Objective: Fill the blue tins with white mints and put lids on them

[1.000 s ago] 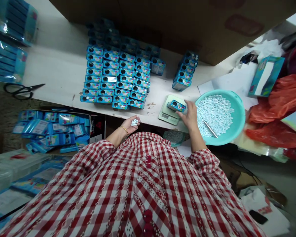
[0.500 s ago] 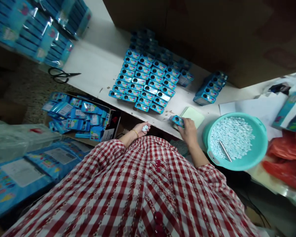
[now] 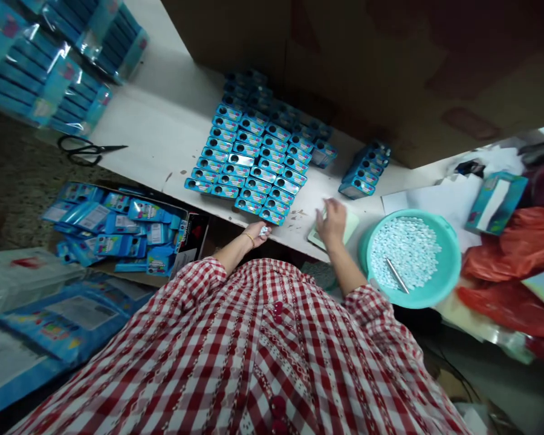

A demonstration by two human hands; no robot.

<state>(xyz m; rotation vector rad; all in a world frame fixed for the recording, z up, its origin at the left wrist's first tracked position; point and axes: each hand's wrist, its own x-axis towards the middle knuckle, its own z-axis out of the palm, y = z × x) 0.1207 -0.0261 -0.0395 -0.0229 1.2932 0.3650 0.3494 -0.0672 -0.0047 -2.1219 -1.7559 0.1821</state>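
Fingers of the right hand (image 3: 333,226) are bent over the scale (image 3: 352,225), any grip untellable, and pellets (image 3: 263,231) are cupped in the left hand (image 3: 254,231) with boxes (image 3: 259,173) beyond it: portioning seems underway, steadiness being needed next.

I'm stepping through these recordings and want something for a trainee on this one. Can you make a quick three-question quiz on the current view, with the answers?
1. True or false: the slim silver tool lies on the white pellets in the turquoise bowl.
2. Multiple choice: what does the person's left hand hold?
a) a blue box
b) a few small pellets
c) a red bag
3. Fill in the blank: in the picture, the black scissors lie to the ____ of the rows of blue boxes.

Key: 1. True. 2. b. 3. Left.
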